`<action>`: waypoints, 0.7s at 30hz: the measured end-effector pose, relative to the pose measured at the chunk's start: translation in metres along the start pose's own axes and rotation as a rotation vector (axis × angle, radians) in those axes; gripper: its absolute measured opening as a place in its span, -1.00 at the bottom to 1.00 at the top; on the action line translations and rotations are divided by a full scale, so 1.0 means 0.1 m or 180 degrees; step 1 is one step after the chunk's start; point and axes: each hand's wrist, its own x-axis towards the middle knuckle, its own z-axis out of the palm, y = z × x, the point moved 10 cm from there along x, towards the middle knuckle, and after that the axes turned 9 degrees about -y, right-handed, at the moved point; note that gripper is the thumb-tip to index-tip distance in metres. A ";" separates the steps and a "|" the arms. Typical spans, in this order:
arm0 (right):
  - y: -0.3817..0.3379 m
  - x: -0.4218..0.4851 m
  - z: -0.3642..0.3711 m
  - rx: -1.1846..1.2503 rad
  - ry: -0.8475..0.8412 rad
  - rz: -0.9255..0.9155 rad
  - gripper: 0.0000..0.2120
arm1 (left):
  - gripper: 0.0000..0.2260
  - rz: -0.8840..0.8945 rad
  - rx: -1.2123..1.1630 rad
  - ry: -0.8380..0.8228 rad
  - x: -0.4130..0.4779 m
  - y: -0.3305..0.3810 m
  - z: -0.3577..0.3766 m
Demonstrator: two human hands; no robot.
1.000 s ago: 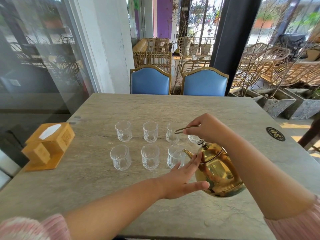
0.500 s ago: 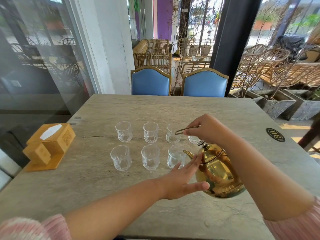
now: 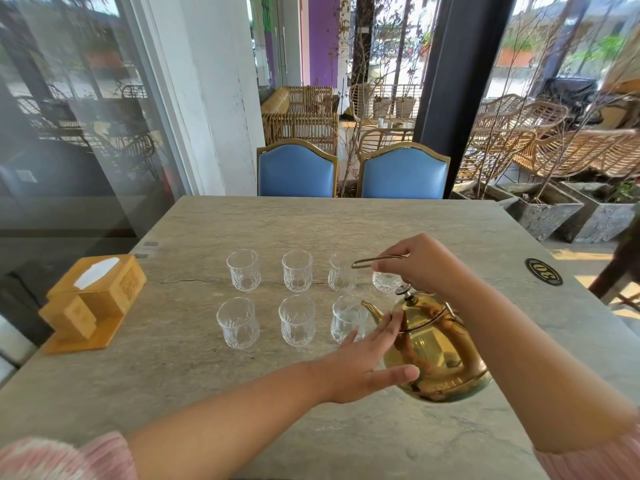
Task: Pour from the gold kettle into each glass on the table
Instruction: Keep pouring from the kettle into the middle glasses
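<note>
Seven glasses – one gold kettle – two hands.

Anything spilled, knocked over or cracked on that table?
No spill or tipped glass is visible. One oddity: a dark crack runs across the table top, left of the far-left glass. The gold kettle is tilted, but the right hand holds its handle and the left hand steadies it.

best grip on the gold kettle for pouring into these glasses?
Probably the wire bail handle, from above: it arches over the kettle, opposite no side, so the pot hangs and tips freely. The right hand grips it there; the left hand steadies the round body from the side, spout at the near glass.
</note>
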 end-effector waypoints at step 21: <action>-0.11 0.51 -0.57 0.0641 0.0415 -0.0160 -0.84 | -0.10 -0.0058 -0.0006 0.0429 0.28 -0.10 -0.86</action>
